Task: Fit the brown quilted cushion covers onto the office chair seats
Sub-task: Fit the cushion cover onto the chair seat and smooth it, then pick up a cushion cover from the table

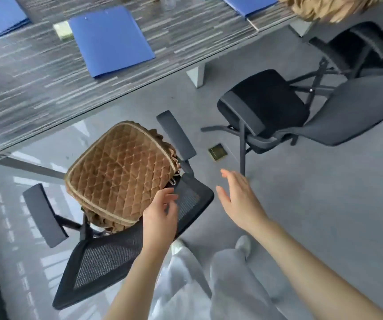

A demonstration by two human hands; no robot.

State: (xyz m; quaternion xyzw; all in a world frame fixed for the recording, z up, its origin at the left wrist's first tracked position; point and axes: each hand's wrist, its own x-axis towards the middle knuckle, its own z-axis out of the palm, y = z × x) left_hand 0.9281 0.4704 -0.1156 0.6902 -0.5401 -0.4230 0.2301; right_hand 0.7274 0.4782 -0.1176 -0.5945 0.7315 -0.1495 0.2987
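No writing is readable. The brown quilted cover (121, 174) sits on the near chair (107, 252); at its 4 o'clock, left hand (160, 218) fingers loosely curled, right hand (239, 199) spread, empty.

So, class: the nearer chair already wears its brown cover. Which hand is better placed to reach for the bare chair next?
Right hand: open, empty, extended toward the bare black seat. Left hand is at the covered chair's backrest.
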